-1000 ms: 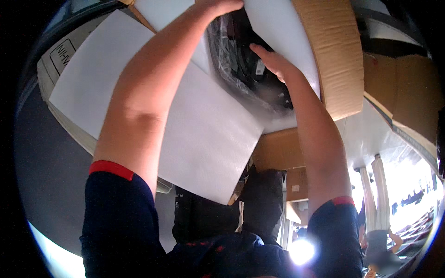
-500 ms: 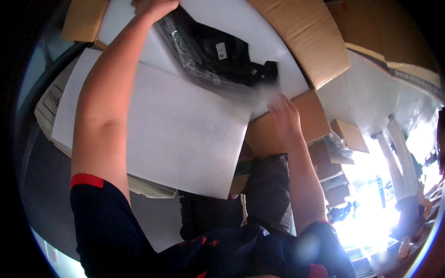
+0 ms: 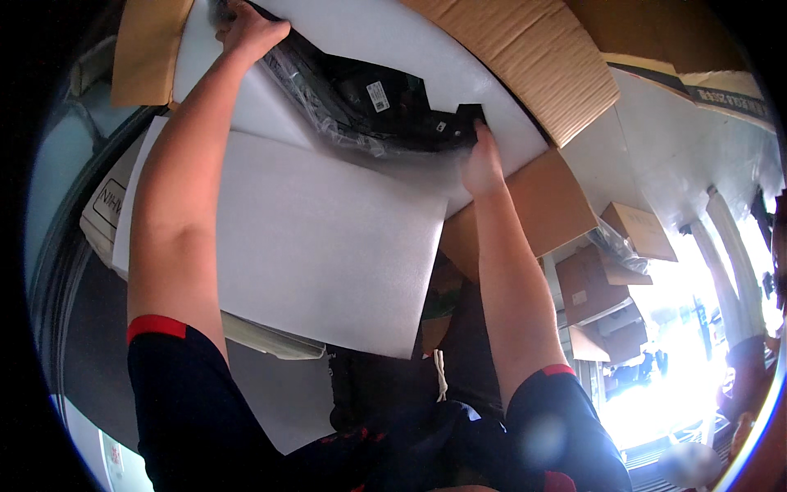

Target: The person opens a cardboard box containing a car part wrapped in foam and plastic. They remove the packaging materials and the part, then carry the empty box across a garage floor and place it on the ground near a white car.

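- Left grip [image 3: 252, 33] is clasping the upper-left end of the wrapped black part [image 3: 369, 115]; far fingertips are going out of clear sight.
- Wrapped black part is lying between the two grips, over the white foam lining [image 3: 459, 70], slanting down toward the right.
- Clear film [image 3: 303, 94] is covering its near edge, so the surface is probably being slippery; shape is looking stiff, likely moulded plastic, fairly light but long and awkward. Thin edges may be scratching or cracking easily.
- Best holds are probably being the two ends, body supported, film not bunching under the fingers.
- Right grip [image 3: 484, 164] is touching the stepped right end with its fingers; cannot tell if it is closing firmly.
- Left cardboard flap [image 3: 146, 57] is standing left of the left grip.
- Left forearm [image 3: 176, 213] is crossing the white foam sheet [image 3: 328, 230], which is spreading below and between the grips, near the part's lower edge.
- Big cardboard flap [image 3: 525, 57] is rising beyond and right of the right grip, limiting room there.
- Carton wall [image 3: 553, 201] is sitting just right of the right grip; small cartons [image 3: 590, 283] are standing farther right and lower.
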{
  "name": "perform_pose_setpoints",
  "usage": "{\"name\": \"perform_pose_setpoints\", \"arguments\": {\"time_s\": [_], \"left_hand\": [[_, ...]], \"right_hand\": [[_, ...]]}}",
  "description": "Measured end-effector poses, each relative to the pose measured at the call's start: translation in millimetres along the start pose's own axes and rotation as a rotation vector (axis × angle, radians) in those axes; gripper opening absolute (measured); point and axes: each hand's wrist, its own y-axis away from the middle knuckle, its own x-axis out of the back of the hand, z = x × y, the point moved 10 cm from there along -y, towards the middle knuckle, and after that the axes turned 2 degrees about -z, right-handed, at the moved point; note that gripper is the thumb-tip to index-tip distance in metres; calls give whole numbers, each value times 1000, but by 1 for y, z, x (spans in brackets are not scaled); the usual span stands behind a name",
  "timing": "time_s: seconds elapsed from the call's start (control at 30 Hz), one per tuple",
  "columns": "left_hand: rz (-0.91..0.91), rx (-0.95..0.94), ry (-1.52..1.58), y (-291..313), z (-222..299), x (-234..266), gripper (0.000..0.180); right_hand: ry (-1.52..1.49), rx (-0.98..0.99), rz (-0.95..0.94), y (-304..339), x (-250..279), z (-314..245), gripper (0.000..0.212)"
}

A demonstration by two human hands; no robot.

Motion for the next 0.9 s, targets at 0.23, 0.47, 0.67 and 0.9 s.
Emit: {"name": "perform_pose_setpoints", "arguments": {"time_s": [0.23,0.47,0.67,0.9], "left_hand": [[-43,34,80,5,4,8,121],[-58,45,96,14,-3,7,122],[-44,67,82,15,-11,13,121],[-129,50,40,12,0,16,121]], "right_hand": [[99,-115,-275,-10,-12,14,37],[240,-545,-147,-1,8,28,36],[342,-567,-211,-8,17,12,32],[326,-634,-201,-14,15,22,27]]}}
